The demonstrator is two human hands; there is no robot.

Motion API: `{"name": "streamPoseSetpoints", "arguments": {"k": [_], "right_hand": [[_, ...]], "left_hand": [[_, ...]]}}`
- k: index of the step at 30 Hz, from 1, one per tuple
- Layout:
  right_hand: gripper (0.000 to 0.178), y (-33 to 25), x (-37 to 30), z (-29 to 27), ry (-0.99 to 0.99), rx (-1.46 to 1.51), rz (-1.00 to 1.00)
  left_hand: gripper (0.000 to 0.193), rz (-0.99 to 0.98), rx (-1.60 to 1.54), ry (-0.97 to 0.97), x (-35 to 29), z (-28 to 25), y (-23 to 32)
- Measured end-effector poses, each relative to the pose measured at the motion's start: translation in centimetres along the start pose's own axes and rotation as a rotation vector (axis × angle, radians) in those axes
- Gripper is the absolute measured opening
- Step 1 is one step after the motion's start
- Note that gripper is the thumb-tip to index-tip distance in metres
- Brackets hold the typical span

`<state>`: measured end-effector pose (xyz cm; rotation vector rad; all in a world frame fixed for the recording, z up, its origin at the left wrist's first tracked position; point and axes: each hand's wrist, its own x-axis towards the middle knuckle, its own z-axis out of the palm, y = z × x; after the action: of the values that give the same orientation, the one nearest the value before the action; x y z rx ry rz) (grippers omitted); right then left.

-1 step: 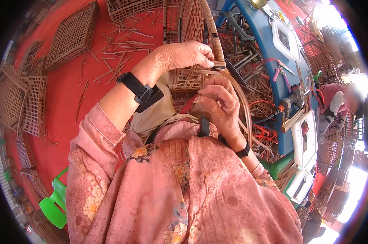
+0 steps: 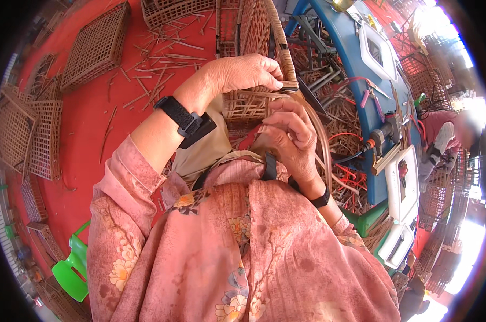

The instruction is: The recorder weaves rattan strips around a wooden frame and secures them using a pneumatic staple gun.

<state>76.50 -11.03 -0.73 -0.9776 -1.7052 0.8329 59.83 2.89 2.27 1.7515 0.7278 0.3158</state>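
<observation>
A woven rattan basket (image 2: 247, 107) stands between my knees, its wrapped rim (image 2: 286, 51) running away from me. My left hand (image 2: 243, 74) is closed on the basket's near right corner, thumb and fingertips pressed on the rim beside a dark binding. Just below that corner, my right hand (image 2: 291, 131) is closed with bent fingers and the thumb near the index finger. What lies between those fingertips is too small to make out. Long light-brown cane strips (image 2: 319, 126) curve down from the corner past the outside of my right hand.
Cane offcuts (image 2: 170, 56) litter the red floor (image 2: 93, 123), with open-weave baskets (image 2: 95, 45) at the left. On the right, a blue table (image 2: 380, 180) carries a power tool (image 2: 381, 134) and white frames (image 2: 404, 185). A green chair (image 2: 74, 268) stands lower left; another person (image 2: 441, 134) sits far right.
My right hand's fingers have shifted slightly, the thumb and index finger drawing closer together. My left hand keeps its place on the rim. The other person's hands have moved a little.
</observation>
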Motion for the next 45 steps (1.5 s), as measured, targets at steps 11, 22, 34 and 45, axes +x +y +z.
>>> {"name": "streamPoseSetpoints", "arguments": {"k": [11,22,34,45], "right_hand": [[0.007,1.0,-1.5,-0.5,-0.034,-0.009,0.102],[0.015,2.6,-1.2,0.9,0.188,0.461,0.546],[0.017,2.8,0.4,1.5,0.259,0.507,0.697],[0.015,4.7,0.3,1.9,0.259,0.630,0.683]], "left_hand": [[0.030,0.014,-0.057,-0.009,-0.2,0.1,0.1],[0.031,-0.050,-0.160,0.024,-0.8,-0.3,-0.5],[0.030,-0.118,-0.206,0.080,-0.9,-0.1,-0.1],[0.025,-0.090,-0.153,0.120,-1.1,0.0,-0.1]]}}
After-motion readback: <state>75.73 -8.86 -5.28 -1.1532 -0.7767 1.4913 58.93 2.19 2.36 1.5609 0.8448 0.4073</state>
